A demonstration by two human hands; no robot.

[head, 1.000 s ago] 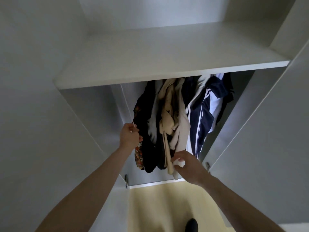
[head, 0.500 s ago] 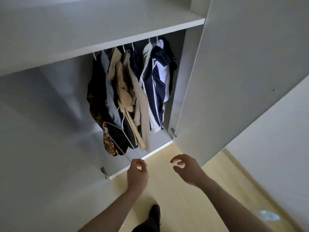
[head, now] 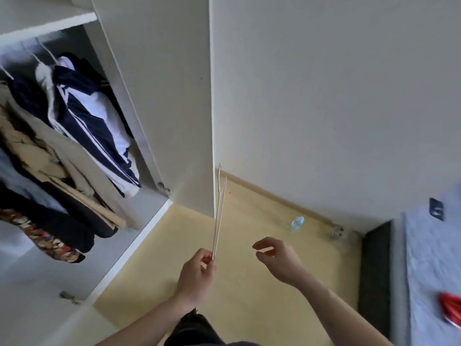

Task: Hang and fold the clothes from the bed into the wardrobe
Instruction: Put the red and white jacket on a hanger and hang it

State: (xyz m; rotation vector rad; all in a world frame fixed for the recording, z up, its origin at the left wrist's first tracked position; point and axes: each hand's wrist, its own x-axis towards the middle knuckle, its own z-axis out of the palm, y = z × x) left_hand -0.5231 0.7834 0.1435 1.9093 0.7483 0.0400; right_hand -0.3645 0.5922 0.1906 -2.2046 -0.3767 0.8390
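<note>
Left hand (head: 197, 275): low centre, fingers and thumb pinched together on the lower end of a hanger (head: 219, 208). The hanger is thin, white, seen edge-on, rising up and slightly right from the fingertips over the floor (head: 249, 270); it carries no garment.

Right hand (head: 277, 258): just right of the left hand, apart from it and from the hanger. Fingers loosely curled with thumb and fingers spread, holding nothing.

Wardrobe (head: 154, 96): up and left of both hands, its door standing open.

- Navy jacket (head: 87, 116) with white stripes: hanging nearest the wardrobe's right wall, on a white hanger hook.
- Beige coat (head: 50, 151): just left of the jacket, touching it.
- Dark garments (head: 62, 221): below and left of the coat.
- Patterned cloth (head: 42, 238), orange and red: lowest of the hung pieces, at the far left.

Shelf (head: 37, 23): above the hung clothes, top left corner.

Bed (head: 429, 258): far right of the right hand, light blue cover, dark frame along its near side.

- Red garment (head: 449, 310): on the bed at the right edge, blurred, partly cut off.
- Dark small item (head: 436, 208): on the bed's upper part, too blurred to identify.

Bottle (head: 295, 223): clear plastic, lying on the floor near the wall, above the right hand and well apart from it.
</note>
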